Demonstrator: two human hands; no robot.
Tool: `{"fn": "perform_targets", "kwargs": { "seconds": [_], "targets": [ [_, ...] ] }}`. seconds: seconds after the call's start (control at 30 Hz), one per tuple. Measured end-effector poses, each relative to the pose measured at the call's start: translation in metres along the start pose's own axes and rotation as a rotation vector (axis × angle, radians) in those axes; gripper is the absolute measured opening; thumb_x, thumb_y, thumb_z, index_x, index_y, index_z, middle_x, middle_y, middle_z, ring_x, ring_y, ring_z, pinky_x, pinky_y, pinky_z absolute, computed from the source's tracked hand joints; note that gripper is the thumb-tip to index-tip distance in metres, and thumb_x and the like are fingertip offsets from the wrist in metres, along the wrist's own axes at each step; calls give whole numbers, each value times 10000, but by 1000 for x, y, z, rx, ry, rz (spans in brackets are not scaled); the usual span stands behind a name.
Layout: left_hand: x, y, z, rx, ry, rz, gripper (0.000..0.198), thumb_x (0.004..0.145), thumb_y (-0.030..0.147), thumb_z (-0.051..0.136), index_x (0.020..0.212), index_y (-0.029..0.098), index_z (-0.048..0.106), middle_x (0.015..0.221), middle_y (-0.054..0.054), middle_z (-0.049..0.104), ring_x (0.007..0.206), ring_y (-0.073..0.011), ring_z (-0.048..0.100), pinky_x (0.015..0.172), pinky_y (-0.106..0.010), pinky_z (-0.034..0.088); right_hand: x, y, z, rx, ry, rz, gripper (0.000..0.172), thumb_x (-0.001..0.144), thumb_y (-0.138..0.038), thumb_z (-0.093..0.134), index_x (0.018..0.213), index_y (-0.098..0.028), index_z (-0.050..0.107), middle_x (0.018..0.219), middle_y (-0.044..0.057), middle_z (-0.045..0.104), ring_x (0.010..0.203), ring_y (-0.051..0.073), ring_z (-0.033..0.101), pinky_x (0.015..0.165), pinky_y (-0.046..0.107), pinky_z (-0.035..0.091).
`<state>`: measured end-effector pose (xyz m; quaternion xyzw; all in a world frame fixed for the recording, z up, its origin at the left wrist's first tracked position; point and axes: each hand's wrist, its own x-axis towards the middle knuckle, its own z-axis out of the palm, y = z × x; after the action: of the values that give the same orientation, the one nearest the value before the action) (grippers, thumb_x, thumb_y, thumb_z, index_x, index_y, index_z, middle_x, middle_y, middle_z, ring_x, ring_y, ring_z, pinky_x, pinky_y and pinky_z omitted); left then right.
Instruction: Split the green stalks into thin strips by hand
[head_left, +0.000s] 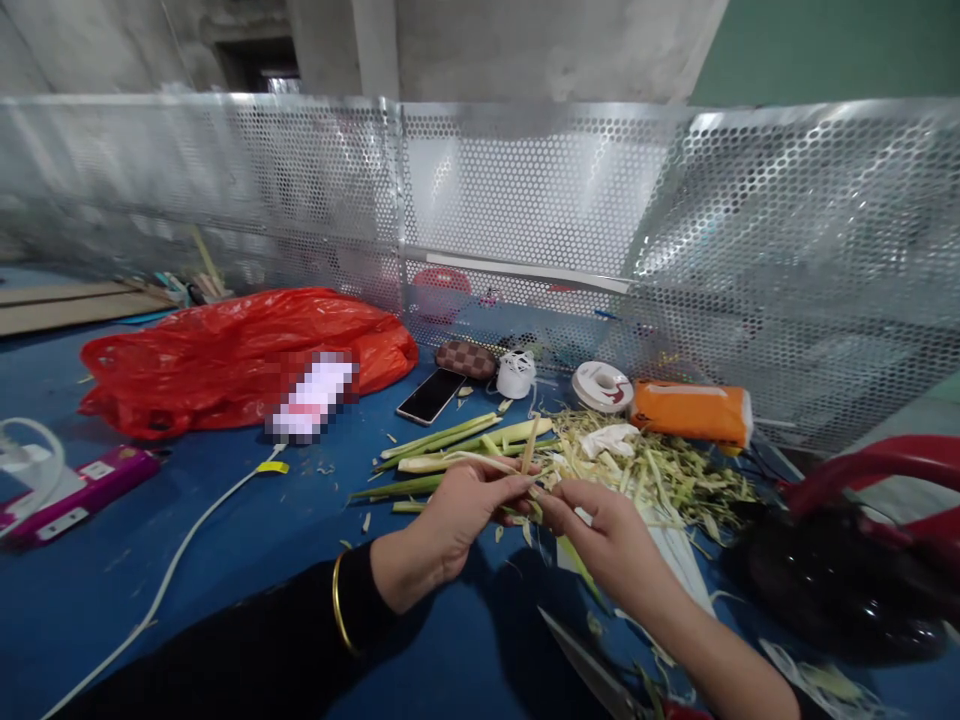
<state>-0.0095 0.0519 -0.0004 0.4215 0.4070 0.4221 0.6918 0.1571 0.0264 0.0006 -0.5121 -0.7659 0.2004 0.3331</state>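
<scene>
My left hand [454,510] is closed, thumb and fingers pinching a pale plant strip [530,447] that sticks up between the hands. My right hand [619,540] meets it there, its fingertips pinched on the same strip. How the strip runs inside the fingers is hidden. Behind and left of the hands lie several green stalks [439,440] on the blue table [247,600]. A heap of shredded plant pieces [694,490] spreads beyond my right hand. Below the hands, a pointed metal blade [589,665] lies on the table, partly covered by my right forearm.
A red plastic bag [225,350], a lit phone [311,395] on a white cable and a purple power strip [90,495] are at left. At the back are a dark phone [431,396], a white spool [602,385] and an orange pack [691,412]. A perforated metal screen [517,190] stands behind.
</scene>
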Motion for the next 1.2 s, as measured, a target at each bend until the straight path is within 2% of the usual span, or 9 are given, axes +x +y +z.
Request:
{"fn": "perform_targets", "kwargs": {
  "seconds": [0.2,0.3,0.43,0.57,0.7,0.8,0.87,1.0,1.2],
  "targets": [
    [-1,-3,2,59,43,42,169,696,252,710,799,118,708,637,-24,666,516,-78,547,490,-181,388,-6,-8,9,-117,25,-213,361,927,-271,446,575,-197,413,561,-26,473,581,133,451,636,266,340],
    [-3,1,0,111,3,-38,209,700,266,704,853,123,715,638,-16,650,516,-76,542,483,-181,388,-4,-6,3,-59,65,-88,370,932,-335,438,588,-200,467,570,-14,495,588,145,466,605,266,344],
    [-7,3,0,209,-144,-139,231,684,287,707,838,115,712,675,-46,666,562,-108,583,490,-196,408,4,0,-5,258,164,145,312,876,-430,505,682,-197,575,662,14,588,651,168,536,599,262,411],
    [-9,-1,2,244,-215,-205,213,700,327,681,757,121,690,661,-59,676,542,-111,584,464,-192,395,7,4,-1,442,114,179,313,817,-392,576,573,-197,568,622,17,614,634,172,565,619,275,450],
    [-11,-1,5,277,-223,-233,213,686,317,683,719,106,692,646,-73,679,515,-104,570,461,-189,393,6,11,2,337,229,200,281,817,-348,574,580,-199,578,611,26,622,640,188,577,617,294,449],
    [-14,-4,7,324,-237,-249,174,680,291,673,716,122,697,648,-63,683,518,-115,576,458,-195,395,5,11,-1,207,301,82,150,813,-313,598,835,-197,690,817,61,687,804,222,614,742,345,464],
    [-15,-8,9,375,-267,-242,130,682,259,640,663,142,692,635,-48,679,533,-133,592,467,-209,410,4,7,-1,140,201,-44,156,811,-290,623,922,-225,711,926,64,696,902,233,614,815,367,448],
    [-18,-13,11,494,-279,-219,164,633,155,535,529,156,661,557,-28,637,523,-154,595,470,-229,423,0,-3,5,12,10,-173,40,803,-245,676,791,-258,712,807,11,696,818,203,623,856,389,399],
    [-20,-6,10,481,-323,-153,194,667,206,513,580,154,677,583,-37,656,528,-161,601,475,-234,436,-4,-4,9,-52,143,-231,169,844,-185,611,682,-228,590,671,-29,628,687,159,591,963,416,313]
  ]
}}
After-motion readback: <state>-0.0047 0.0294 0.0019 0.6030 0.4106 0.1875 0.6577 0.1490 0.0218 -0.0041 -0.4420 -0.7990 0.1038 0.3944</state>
